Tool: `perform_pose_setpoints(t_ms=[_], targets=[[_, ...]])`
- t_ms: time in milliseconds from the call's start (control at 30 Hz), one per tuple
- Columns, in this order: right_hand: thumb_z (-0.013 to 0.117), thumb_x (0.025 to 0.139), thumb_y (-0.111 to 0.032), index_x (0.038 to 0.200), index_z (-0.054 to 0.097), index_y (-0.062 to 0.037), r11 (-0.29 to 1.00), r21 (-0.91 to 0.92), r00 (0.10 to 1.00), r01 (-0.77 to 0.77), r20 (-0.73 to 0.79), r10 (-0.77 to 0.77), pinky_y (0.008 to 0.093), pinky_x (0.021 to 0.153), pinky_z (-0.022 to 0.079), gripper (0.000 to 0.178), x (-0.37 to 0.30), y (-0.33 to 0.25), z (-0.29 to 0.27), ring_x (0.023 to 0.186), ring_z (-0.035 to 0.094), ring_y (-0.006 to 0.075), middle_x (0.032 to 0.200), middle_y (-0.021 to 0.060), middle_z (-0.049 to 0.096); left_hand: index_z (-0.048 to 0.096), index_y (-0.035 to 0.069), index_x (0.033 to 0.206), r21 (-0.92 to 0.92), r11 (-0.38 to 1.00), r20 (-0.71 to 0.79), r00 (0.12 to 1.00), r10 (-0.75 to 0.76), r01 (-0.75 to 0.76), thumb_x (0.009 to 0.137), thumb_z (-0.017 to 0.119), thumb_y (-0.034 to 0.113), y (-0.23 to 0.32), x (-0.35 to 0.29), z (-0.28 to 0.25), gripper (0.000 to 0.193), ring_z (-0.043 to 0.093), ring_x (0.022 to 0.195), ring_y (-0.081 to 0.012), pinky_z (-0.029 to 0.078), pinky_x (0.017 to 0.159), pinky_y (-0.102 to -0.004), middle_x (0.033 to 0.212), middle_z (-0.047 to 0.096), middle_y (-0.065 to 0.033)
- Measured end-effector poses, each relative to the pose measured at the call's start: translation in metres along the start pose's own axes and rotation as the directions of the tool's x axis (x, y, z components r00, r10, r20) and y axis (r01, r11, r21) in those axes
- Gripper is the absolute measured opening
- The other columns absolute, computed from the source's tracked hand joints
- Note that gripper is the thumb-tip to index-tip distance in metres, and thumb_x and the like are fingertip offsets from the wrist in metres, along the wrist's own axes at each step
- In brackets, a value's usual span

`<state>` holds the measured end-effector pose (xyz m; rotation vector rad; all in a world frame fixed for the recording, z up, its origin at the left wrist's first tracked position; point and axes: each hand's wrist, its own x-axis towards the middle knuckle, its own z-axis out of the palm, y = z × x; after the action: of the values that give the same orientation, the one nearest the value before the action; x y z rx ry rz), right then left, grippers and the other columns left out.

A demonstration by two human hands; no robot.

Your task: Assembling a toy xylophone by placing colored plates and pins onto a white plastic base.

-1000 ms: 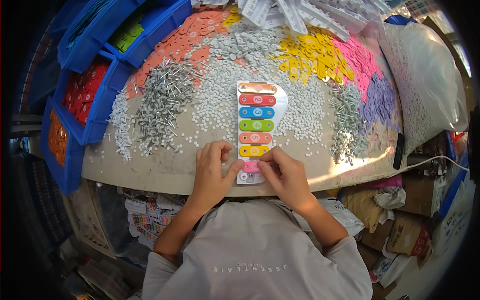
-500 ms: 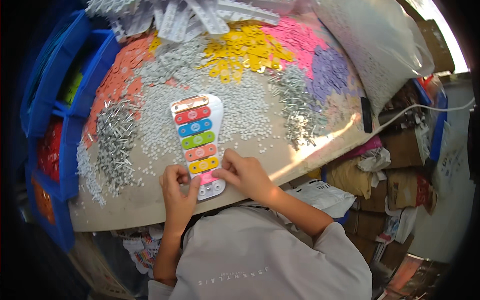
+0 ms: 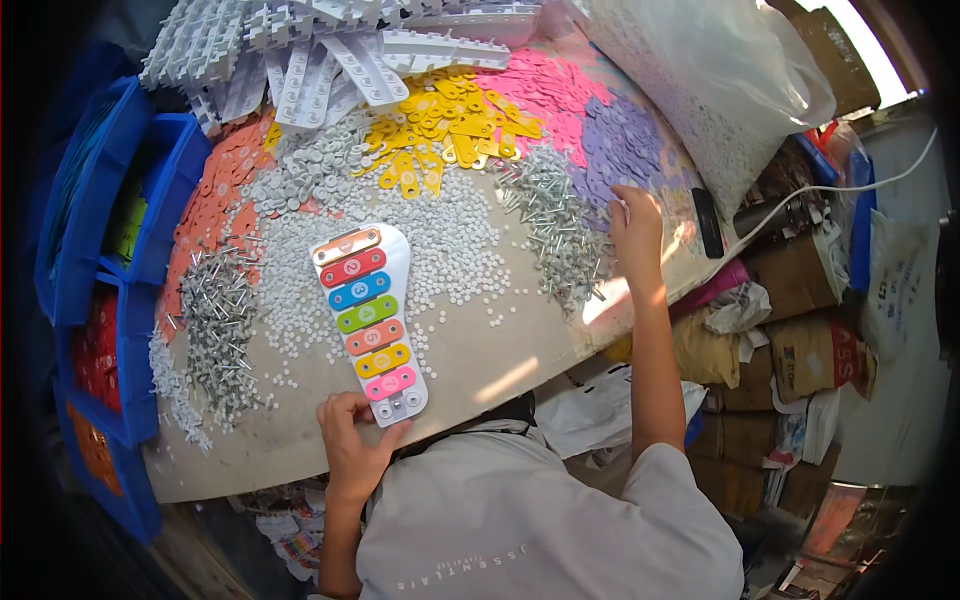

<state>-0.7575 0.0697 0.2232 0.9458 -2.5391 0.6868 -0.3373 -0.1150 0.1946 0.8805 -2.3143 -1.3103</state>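
A toy xylophone point(image 3: 368, 318) with a white base lies near the table's front edge, tilted slightly to the left. A row of coloured bars crosses it, ending in a pink bar point(image 3: 390, 383) close to me; below that, bare white base shows. My left hand point(image 3: 352, 440) grips the base's near left edge between thumb and fingers. Out to the right, my right hand point(image 3: 637, 235) is at the near edge of a pile of purple bars point(image 3: 625, 140), thumb and forefinger apart, with nothing visible between them. Metal pins point(image 3: 555, 230) lie in a heap beside it.
Loose white beads point(image 3: 460, 235) spread beyond the xylophone. Around them lie yellow bars point(image 3: 450, 120), pink bars point(image 3: 540, 90), coral bars point(image 3: 220, 180) and more pins point(image 3: 215, 320). White plastic bases point(image 3: 330, 75) stack at the back. Blue bins point(image 3: 140, 370) line the left; a bulging bag point(image 3: 710, 80) stands right.
My right hand has left the pink bar and moved right and away from me to the purple pile. My left hand still holds the xylophone's near end. The whole view has shifted slightly.
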Motion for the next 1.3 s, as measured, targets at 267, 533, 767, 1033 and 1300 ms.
perform_pose_setpoints(t_ms=[267,533,767,1033,1300], targets=[[0.065,0.090,-0.004,0.101,0.068,-0.0003,0.996,-0.004,0.995,0.087,-0.047,-0.087,0.0422,0.084,0.050,0.013,0.011,0.054,0.023,0.091,0.062,0.0354,0.094,0.0163,0.067,0.053,0.008,0.100,0.008,1.000,-0.050,0.998,0.031,-0.031,0.067,0.090,0.010,0.000,0.005,0.012,0.049,0.050,0.082,-0.0231,0.040,0.077,-0.0381,0.084,0.053,-0.0049],[0.053,0.104,-0.013,0.113,0.061,-0.0013,0.587,0.656,0.872,-0.474,0.443,0.208,0.0231,0.061,0.044,0.017,-0.021,-0.072,-0.018,0.066,0.055,0.0079,0.073,-0.0011,0.059,0.053,0.008,0.102,0.075,0.995,-0.057,0.996,0.074,-0.070,0.068,0.091,0.019,-0.003,0.003,0.009,0.052,0.050,0.082,-0.0250,0.039,0.080,-0.0407,0.085,0.054,-0.0055],[0.056,0.101,-0.005,0.119,0.057,-0.0021,0.665,0.590,0.621,-0.458,0.747,-0.236,0.0250,0.064,0.043,0.018,-0.081,-0.186,-0.047,0.068,0.051,0.0079,0.075,0.0017,0.057,0.055,0.003,0.111,-0.089,0.996,-0.230,0.973,-0.011,-0.009,0.091,0.072,0.017,-0.001,0.009,0.008,0.030,0.052,0.087,-0.0259,0.043,0.082,-0.0386,0.090,0.059,-0.0084],[0.061,0.099,-0.006,0.106,0.055,-0.0007,0.734,0.600,0.528,-0.318,0.755,-0.388,0.0321,0.066,0.049,0.011,-0.107,-0.219,-0.021,0.071,0.063,0.0193,0.084,0.0124,0.066,0.050,0.002,0.116,-0.047,0.999,-0.121,0.993,0.007,-0.012,0.093,0.071,0.013,0.002,0.004,0.007,0.033,0.054,0.087,-0.0174,0.047,0.080,-0.0308,0.099,0.057,-0.0091],[0.067,0.095,-0.012,0.101,0.054,-0.0029,0.825,0.530,0.558,-0.195,0.752,-0.350,0.0417,0.067,0.053,0.016,-0.107,-0.225,-0.015,0.080,0.070,0.0345,0.086,0.0154,0.069,0.052,0.005,0.109,0.007,1.000,-0.145,0.989,0.029,-0.028,0.084,0.077,0.008,0.010,0.012,0.002,0.035,0.050,0.083,-0.0208,0.042,0.083,-0.0349,0.083,0.056,-0.0033]])
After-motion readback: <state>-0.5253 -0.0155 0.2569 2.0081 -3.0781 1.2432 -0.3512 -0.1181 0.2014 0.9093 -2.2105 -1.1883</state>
